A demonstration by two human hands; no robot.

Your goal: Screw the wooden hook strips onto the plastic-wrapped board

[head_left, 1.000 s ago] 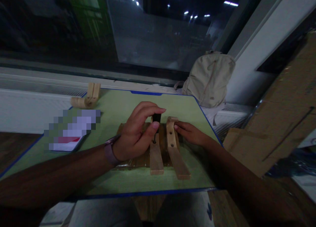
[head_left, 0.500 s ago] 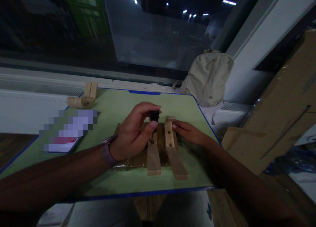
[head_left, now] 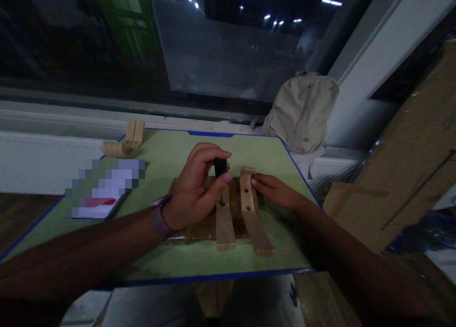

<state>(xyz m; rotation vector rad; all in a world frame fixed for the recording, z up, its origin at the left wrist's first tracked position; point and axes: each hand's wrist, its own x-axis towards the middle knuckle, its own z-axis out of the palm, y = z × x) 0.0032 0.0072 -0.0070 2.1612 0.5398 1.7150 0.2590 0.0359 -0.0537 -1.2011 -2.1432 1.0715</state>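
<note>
My left hand (head_left: pixel 199 189) grips the black handle of a screwdriver (head_left: pixel 220 167) between thumb and fingers. Its thin shaft points down at a hole in a bent wooden piece (head_left: pixel 225 232); the tip is hard to make out. To the right lies a second bent wooden piece (head_left: pixel 256 227) with two holes along its upper part. My right hand (head_left: pixel 272 190) holds this second piece by its right edge, the thumb and fingertips against the wood. Both pieces rest across a flat brown tape-wrapped package (head_left: pixel 201 229).
The pale green table (head_left: pixel 171 265) has a blue edge. A phone (head_left: pixel 107 189), partly blurred out, lies at the left. Another bent wooden piece (head_left: pixel 123 148) sits at the back left corner. A beige backpack (head_left: pixel 302 111) and large cardboard (head_left: pixel 402 175) stand beyond the right edge.
The whole view has shifted slightly. The screwdriver handle leans a little more to the left against the wooden pieces; both hands keep their holds.
</note>
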